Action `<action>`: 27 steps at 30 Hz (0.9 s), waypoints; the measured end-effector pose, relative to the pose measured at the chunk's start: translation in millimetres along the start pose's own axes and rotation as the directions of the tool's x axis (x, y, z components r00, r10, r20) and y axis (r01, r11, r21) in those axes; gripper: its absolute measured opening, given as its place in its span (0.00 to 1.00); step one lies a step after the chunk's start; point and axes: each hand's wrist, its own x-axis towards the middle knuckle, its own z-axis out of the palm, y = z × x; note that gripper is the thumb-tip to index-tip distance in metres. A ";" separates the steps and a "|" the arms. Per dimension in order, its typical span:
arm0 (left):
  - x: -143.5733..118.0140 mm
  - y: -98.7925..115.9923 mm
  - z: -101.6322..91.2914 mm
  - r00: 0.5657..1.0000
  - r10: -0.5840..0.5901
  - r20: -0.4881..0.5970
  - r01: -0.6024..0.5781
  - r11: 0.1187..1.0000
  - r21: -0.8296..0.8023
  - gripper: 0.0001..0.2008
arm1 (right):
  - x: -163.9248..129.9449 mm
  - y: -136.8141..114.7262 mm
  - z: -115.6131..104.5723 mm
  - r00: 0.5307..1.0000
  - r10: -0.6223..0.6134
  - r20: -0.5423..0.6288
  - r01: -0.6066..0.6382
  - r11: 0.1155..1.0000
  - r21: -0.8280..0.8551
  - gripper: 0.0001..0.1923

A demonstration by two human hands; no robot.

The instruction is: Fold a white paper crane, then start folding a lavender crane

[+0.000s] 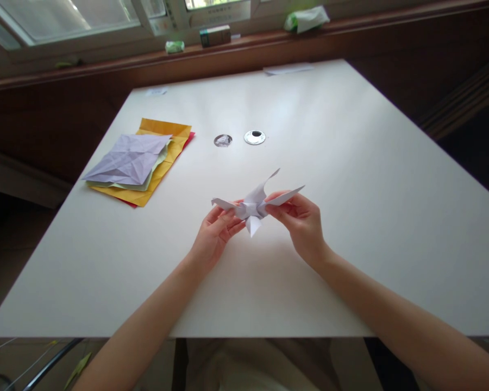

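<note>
A pale lavender folded paper figure (256, 203) with several pointed flaps is held just above the white table (350, 179), near its middle. My left hand (217, 234) pinches the figure's left flap between thumb and fingers. My right hand (302, 221) pinches its right flap, which sticks out to the upper right. One flap curls upward and a small point hangs down between my hands.
A stack of coloured paper sheets (140, 162), with a creased lavender sheet on top of yellow and red ones, lies at the left. Two round cable-hole fittings (255, 137) sit behind the figure. Small boxes and packets (215, 36) line the window ledge.
</note>
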 end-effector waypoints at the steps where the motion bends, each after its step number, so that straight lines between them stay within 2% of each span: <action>1: -0.6 0.7 0.0 1.000 -0.008 0.020 0.008 1.000 0.005 0.03 | -0.1 -0.6 -0.2 1.000 -0.010 -0.001 0.010 1.000 -0.007 0.03; 4: -1.6 1.2 -1.0 0.998 0.011 0.064 -0.013 0.999 0.038 0.01 | -0.6 -1.6 0.1 1.000 -0.013 0.009 0.013 1.000 -0.028 0.03; 8: -2.6 0.1 -0.9 0.996 0.073 0.059 -0.082 0.984 0.161 0.05 | -3.2 -0.4 1.9 0.999 -0.004 0.050 0.009 0.995 -0.098 0.03; 12: -4.3 -2.4 2.1 0.992 0.122 0.018 -0.122 0.961 0.247 0.11 | -7.4 1.1 3.1 0.993 -0.070 0.096 0.089 0.974 -0.210 0.01; 16: -5.0 -6.6 4.5 0.989 0.145 -0.036 -0.134 0.967 0.216 0.16 | -10.8 0.8 4.0 0.965 -0.203 0.165 0.247 0.915 -0.318 0.02; 20: -4.4 -7.6 3.8 0.995 0.094 -0.032 -0.089 0.986 0.140 0.18 | -11.0 -1.3 4.2 0.930 -0.298 0.214 0.358 0.866 -0.349 0.03; 23: -4.2 -5.7 3.0 0.998 0.055 -0.014 -0.053 0.993 0.107 0.18 | -10.0 -2.8 3.3 0.921 -0.317 0.226 0.378 0.863 -0.334 0.04; 27: -4.4 -2.8 3.7 0.998 0.055 0.016 -0.056 0.993 0.104 0.17 | -9.5 -3.1 1.6 0.938 -0.271 0.218 0.327 0.901 -0.287 0.02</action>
